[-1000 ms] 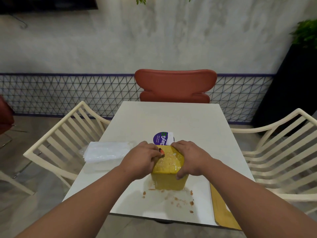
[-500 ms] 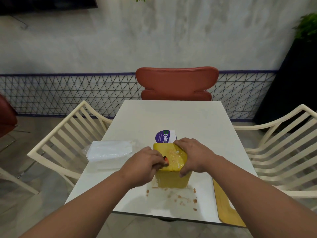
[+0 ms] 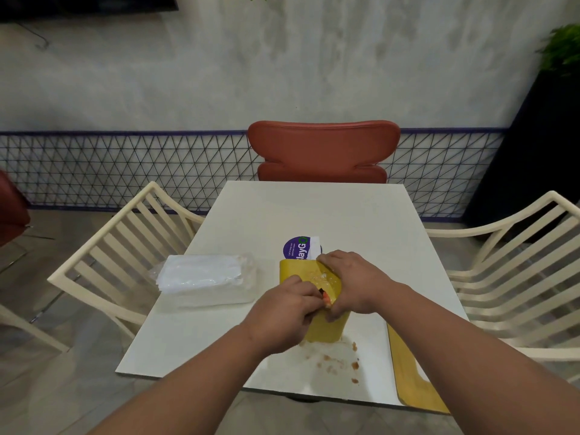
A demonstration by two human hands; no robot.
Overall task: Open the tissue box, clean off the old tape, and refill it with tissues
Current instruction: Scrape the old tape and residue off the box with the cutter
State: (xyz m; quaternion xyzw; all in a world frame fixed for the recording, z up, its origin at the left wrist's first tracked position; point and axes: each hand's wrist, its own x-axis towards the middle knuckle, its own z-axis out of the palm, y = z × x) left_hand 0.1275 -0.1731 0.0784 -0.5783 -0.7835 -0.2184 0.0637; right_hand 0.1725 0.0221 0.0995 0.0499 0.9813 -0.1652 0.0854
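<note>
A white table (image 3: 314, 215) fills the middle of the view, with cream slatted chairs (image 3: 119, 246) on both sides and a red chair (image 3: 323, 149) at its far end. On the table's left part lies a clear plastic pack of white tissues (image 3: 204, 277), well apart from the hands. A flat yellow panel (image 3: 411, 378) lies along the near right edge. The yellow tissue box (image 3: 326, 328) stands near the table's front, its top face shiny with tape residue. The right hand (image 3: 351, 281) grips the box over its top right edge, fingers curled down the near side. The left hand (image 3: 282, 318) is curled around a small orange-tipped tool (image 3: 326, 298) whose tip rests on the box's top. A purple round sticker and white card (image 3: 301, 248) lie just behind the box. Brownish scraps (image 3: 339, 361) dot the table in front of it.
</note>
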